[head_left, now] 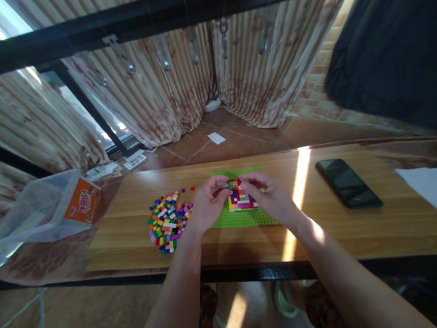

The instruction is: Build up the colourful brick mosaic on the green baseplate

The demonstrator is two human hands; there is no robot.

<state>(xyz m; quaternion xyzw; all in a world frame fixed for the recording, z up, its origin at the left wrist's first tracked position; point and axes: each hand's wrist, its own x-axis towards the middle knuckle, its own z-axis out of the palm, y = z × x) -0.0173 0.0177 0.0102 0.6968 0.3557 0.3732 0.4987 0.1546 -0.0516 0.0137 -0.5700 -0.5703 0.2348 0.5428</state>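
Note:
A green baseplate lies on the wooden board, carrying a multicoloured block of toy bricks in its middle. My left hand is at the left side of the build, thumb and fingers pinched around a small green brick. From the right, my right hand reaches over the plate with thumb and forefinger pressed together at the build's far edge. What those fingertips grip is too small to tell. A pile of loose bricks in many colours lies to the left of my left hand.
A black phone rests on the wooden board to the right. At the far left stands a clear plastic bin with an orange label. White paper lies at the far right. A dark rail runs along the near edge.

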